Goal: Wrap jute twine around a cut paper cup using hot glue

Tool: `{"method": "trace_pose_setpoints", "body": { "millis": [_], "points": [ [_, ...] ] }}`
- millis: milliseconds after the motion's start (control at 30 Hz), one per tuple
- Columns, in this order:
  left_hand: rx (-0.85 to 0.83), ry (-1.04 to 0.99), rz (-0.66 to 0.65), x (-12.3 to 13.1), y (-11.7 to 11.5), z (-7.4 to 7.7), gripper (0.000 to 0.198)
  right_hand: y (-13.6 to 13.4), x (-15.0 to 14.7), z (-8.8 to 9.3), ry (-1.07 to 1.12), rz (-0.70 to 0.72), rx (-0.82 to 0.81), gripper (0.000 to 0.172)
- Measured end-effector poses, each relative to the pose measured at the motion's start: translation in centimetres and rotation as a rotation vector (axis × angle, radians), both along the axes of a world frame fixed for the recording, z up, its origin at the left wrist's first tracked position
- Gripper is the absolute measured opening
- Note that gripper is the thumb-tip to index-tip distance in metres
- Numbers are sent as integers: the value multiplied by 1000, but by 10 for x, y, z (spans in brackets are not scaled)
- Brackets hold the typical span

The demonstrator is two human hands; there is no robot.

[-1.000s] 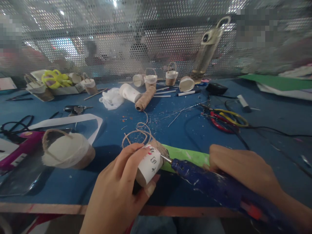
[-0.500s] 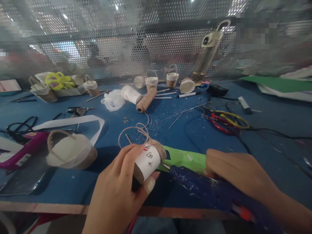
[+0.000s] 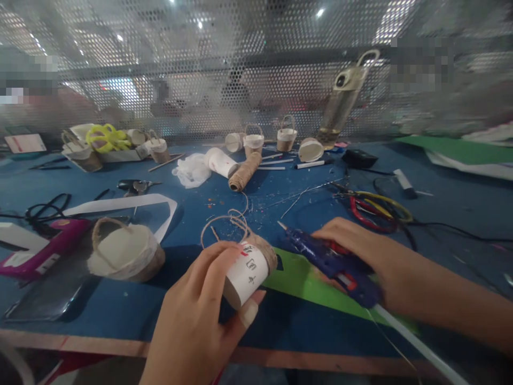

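My left hand (image 3: 200,305) grips a white paper tube (image 3: 248,271) with red and black marks, lying tilted near the table's front edge. Brown twine (image 3: 262,250) is wound round the tube's far end, and a loose strand curls away behind it. My right hand (image 3: 360,256) holds a dark blue glue gun (image 3: 328,262), its metal tip pointing up and left, apart from the tube. A white glue stick (image 3: 417,339) sticks out of the gun's back. Beneath them lies a green strip (image 3: 316,289). Left of my left hand stands a twine-handled basket (image 3: 128,251).
A magenta glue gun (image 3: 48,248) lies at the left. Behind are a twine roll (image 3: 245,172), small baskets (image 3: 286,138), a clear bottle (image 3: 340,104) and yellow scissors (image 3: 107,138). Red-handled pliers (image 3: 366,216) and cables lie at the right.
The glue gun has moved up and away from the twine-wound end, and its body has turned with my right hand. My left hand still grips the tube. The view has shifted slightly.
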State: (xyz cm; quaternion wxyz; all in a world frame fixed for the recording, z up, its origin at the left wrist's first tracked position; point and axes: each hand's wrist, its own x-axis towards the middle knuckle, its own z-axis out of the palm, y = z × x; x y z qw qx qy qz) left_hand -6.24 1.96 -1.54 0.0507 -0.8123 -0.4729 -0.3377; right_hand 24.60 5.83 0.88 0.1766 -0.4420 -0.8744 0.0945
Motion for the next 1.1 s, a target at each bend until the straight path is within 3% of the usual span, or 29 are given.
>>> {"method": "trace_pose_setpoints", "body": {
  "millis": [67, 167, 300, 433, 500, 600, 800, 1100],
  "points": [
    [14, 25, -29, 1, -1, 0, 40, 10, 6, 9, -28, 71, -138, 54],
    [23, 52, -53, 1, -2, 1, 39, 19, 9, 22, -24, 137, -103, 43],
    [27, 82, -84, 2, -2, 1, 36, 18, -11, 34, 137, 85, 64, 28],
    [57, 99, -114, 3, -1, 0, 37, 12, -44, 44, 271, 240, -48, 38],
    [54, 89, -118, 3, -1, 0, 39, 11, -56, 47, 339, 297, -56, 22],
    [42, 73, -116, 3, -1, 0, 40, 11, -63, 47, 477, 291, -76, 3],
    [27, 57, -88, 3, -1, -1, 37, 10, -60, 35, 673, 193, -332, 7],
    [-12, 71, -46, 3, -2, 0, 43, 7, -62, 25, 600, 188, -289, 8]
  ]
}}
